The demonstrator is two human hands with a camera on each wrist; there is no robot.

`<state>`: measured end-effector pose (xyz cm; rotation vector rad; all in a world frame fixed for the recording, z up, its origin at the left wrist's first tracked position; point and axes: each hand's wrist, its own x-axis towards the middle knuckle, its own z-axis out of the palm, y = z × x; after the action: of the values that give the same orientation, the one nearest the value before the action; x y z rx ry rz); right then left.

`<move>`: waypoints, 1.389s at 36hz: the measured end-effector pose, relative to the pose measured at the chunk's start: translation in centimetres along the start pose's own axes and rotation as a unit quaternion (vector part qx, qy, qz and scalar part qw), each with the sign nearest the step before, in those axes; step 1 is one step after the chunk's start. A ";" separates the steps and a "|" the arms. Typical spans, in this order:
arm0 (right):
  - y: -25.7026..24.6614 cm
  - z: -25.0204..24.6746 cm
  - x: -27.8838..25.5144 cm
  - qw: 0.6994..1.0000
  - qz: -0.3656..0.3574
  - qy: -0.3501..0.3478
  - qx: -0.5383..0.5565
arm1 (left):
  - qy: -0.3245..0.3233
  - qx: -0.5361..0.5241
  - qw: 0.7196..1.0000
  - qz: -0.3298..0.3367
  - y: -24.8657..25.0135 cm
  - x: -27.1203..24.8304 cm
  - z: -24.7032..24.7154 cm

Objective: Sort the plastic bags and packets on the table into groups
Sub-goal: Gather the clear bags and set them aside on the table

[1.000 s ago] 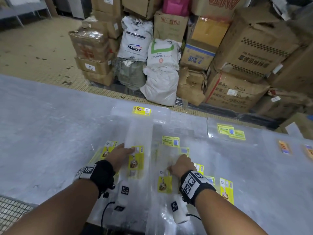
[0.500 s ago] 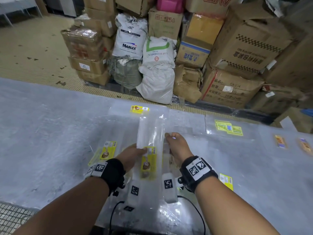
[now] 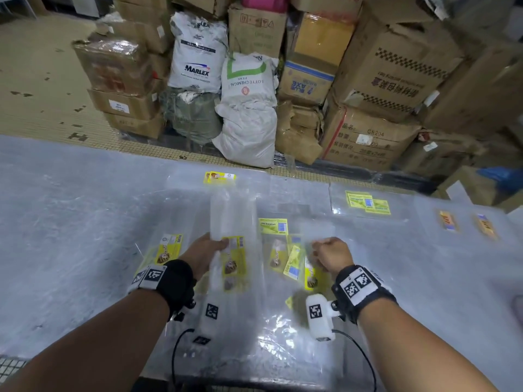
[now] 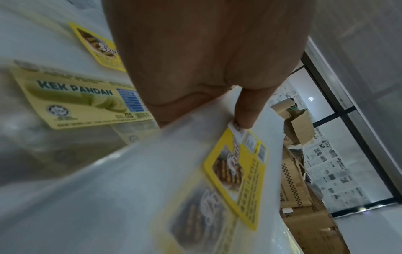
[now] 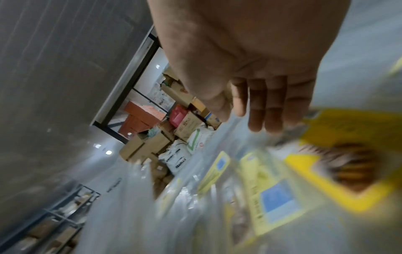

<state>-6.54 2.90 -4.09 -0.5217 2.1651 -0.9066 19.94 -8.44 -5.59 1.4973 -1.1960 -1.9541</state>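
Nearest the viewer, the left hand (image 3: 202, 257) pinches a long clear packet (image 3: 226, 230) with a yellow cake label, thumb on top and fingers curled beneath, lifting it off the table (image 3: 70, 222). The right hand (image 3: 331, 254), fingers curled, grips the edge of a loose clear bag (image 5: 195, 197) above a heap of packets with yellow labels (image 3: 294, 264); what the heap's bags contain cannot be told through the blur. Beside the left hand lies a flat yellow-labelled packet (image 3: 165, 250). Farther back on the table lie a packet marked KEK PANDAN (image 3: 273, 226), a pale-green-labelled group (image 3: 368, 203) to the right, orange-labelled packets (image 3: 448, 220) at far right, and a yellow-labelled bag (image 3: 219, 177) near the far edge. Beyond stand white sacks (image 3: 246, 108) and cardboard cartons (image 3: 396, 69), all closed.
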 end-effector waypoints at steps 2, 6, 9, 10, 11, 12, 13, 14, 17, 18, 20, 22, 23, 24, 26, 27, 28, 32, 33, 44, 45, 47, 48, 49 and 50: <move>1.3 -0.9 0.6 0.996 0.019 0.021 -0.081 | 0.013 0.006 1.000 0.009 -0.3 0.4 0.1; 3.7 -2.0 1.8 0.986 0.071 0.037 -0.147 | 0.016 0.009 1.000 0.012 -0.3 0.7 0.6; 5.6 -2.0 3.1 0.978 0.103 0.052 -0.173 | 0.005 0.004 1.000 0.011 -0.2 0.7 1.2; 5.2 -2.1 2.4 0.978 0.105 0.043 -0.175 | -0.001 0.003 1.000 0.009 -0.2 0.7 1.4; 4.7 -2.2 1.8 0.978 0.105 0.031 -0.178 | -0.006 0.003 1.000 0.009 -0.1 0.7 1.7; 4.1 -2.3 1.1 0.979 0.101 0.017 -0.179 | -0.013 0.003 1.000 0.004 0.0 0.6 2.0; 3.9 -2.4 1.0 0.978 0.090 0.008 -0.186 | -0.018 0.004 1.000 0.002 0.0 0.5 2.5; 3.7 -2.5 0.8 0.978 0.083 0.005 -0.194 | -0.022 0.005 1.000 -0.003 0.0 0.5 2.9; 3.3 -2.3 0.7 0.980 0.058 0.022 -0.188 | -0.037 0.003 0.999 -0.015 -0.3 0.2 4.2; 3.2 -2.0 0.7 0.983 0.049 0.026 -0.175 | -0.047 0.005 0.999 -0.019 -0.5 0.2 4.6; 3.0 -1.5 0.6 0.992 0.025 0.043 -0.119 | -0.065 0.010 0.998 -0.014 -0.5 -0.2 5.7; 2.3 -0.9 0.0 0.998 0.002 0.061 -0.019 | -0.083 0.011 0.996 -0.009 -0.5 -0.6 6.8; 2.0 -0.7 -0.3 0.998 -0.008 0.060 0.027 | -0.088 0.010 0.996 -0.006 -0.5 -0.7 7.3; 1.4 -0.4 -0.7 0.997 -0.017 0.047 0.063 | -0.095 0.007 0.995 -0.007 -0.5 -0.8 7.7; 0.5 0.2 -1.7 0.992 -0.031 0.009 0.119 | -0.101 0.004 0.995 -0.012 -0.4 -1.0 8.2; 0.1 0.5 -2.2 0.988 -0.035 -0.010 0.149 | -0.100 0.002 0.995 -0.014 -0.4 -1.1 8.3; -0.3 0.7 -2.7 0.983 -0.039 -0.026 0.177 | -0.100 0.000 0.995 -0.021 -0.5 -1.1 8.3; -1.2 1.8 -3.9 0.964 -0.033 -0.091 0.249 | -0.103 -0.002 0.994 -0.037 -0.5 -0.6 7.9; -1.4 2.0 -4.1 0.958 -0.026 -0.100 0.266 | -0.108 -0.007 0.993 -0.038 -0.4 -0.5 7.7; 0.6 0.2 -3.2 0.977 0.000 -0.059 0.203 | -0.025 -0.047 0.998 -0.015 0.4 0.9 5.2; 1.0 -0.3 -2.8 0.980 0.005 -0.032 0.198 | -0.025 -0.054 0.998 -0.019 0.4 1.0 5.0; 2.0 -1.5 -1.9 0.985 0.016 0.032 0.169 | -0.023 -0.061 0.998 -0.024 0.4 1.1 4.7; 2.7 -2.2 -1.4 0.989 0.022 0.065 0.135 | -0.019 -0.059 0.998 -0.024 0.4 1.1 4.6; 3.3 -3.0 -1.0 0.991 0.026 0.095 0.095 | -0.021 -0.062 0.998 -0.021 0.4 1.2 4.6; 3.9 -3.7 -0.6 0.991 0.034 0.117 0.055 | -0.020 -0.065 0.998 -0.017 0.4 1.1 4.7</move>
<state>-9.28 7.54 -4.85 -0.2980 2.3088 -1.0896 15.16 -7.71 -5.66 1.4288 -1.0430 -2.0515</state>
